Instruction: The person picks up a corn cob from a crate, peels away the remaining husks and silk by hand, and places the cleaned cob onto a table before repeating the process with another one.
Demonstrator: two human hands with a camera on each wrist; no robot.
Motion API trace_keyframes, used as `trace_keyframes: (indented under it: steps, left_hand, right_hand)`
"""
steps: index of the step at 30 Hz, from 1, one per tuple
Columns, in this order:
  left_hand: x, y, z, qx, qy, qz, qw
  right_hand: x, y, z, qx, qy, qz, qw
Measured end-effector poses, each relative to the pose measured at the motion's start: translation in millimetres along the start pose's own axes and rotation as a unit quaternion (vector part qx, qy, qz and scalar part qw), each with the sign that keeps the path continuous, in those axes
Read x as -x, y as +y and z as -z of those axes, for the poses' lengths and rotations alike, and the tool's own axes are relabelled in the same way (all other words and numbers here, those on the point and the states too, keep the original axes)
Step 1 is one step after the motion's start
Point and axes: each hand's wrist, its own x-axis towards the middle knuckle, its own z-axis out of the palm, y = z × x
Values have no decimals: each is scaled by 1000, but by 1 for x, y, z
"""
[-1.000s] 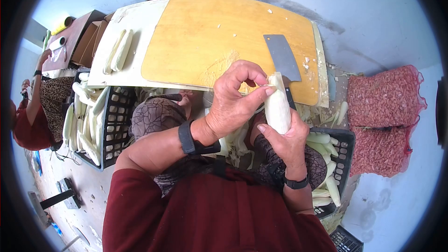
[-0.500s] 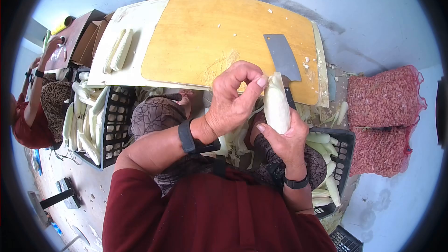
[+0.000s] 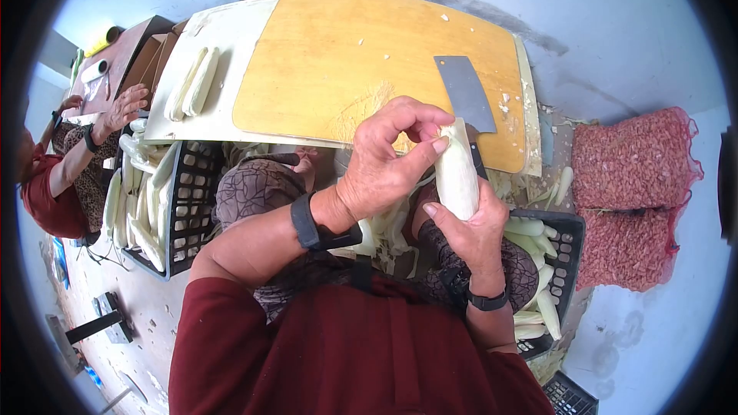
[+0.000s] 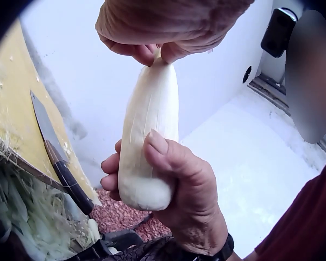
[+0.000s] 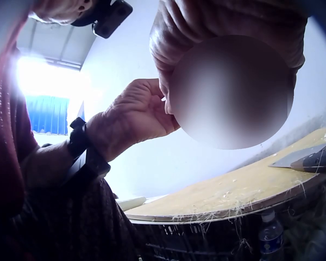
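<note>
A pale ear of corn (image 3: 457, 180), wrapped in thin whitish husk, is held up before the chest with its narrow tip pointing away. My right hand (image 3: 475, 234) grips its thick lower end, thumb laid along the near side. At the tip, the thumb and forefinger of my left hand (image 3: 396, 138) pinch the husk. From the left wrist view, the ear of corn (image 4: 149, 125) stands nearly upright, its rounded butt above the right palm (image 4: 190, 190). A blurred patch hides much of the right wrist view.
A cleaver (image 3: 467, 96) lies on the yellow board (image 3: 330, 54). Two husked ears (image 3: 201, 83) rest at the left on the white tabletop. Crates of corn stand left (image 3: 181, 215) and right (image 3: 565, 261). Red mesh sacks (image 3: 634, 161) lie at the right; another person (image 3: 69, 177) works far left.
My left fingers drew slightly left off the tip, then came back onto it. My right hand kept its grip. The other person's hand moved from the roll toward the left crate.
</note>
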Motion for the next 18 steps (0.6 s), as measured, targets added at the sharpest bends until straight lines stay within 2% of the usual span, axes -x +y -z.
trace_keyframes:
  steps: [2,6,11,14,18]
  left_hand:
    - [-1,5,3,-35,-46,6,998]
    - [-2,6,3,-44,-29,-1,999]
    - [-4,4,5,-122,-14,-86,989]
    - [-6,9,2,-98,6,-37,994]
    - [-9,5,5,-121,3,-57,991]
  right_hand:
    - [0,0,0,1,4,5,1000]
    - [0,1,-1,4,3,6,1000]
    - [0,0,-1,12,2,8,1000]
    - [0,1,-1,25,1,5,1000]
    - [-1,-2,0,37,-5,9,999]
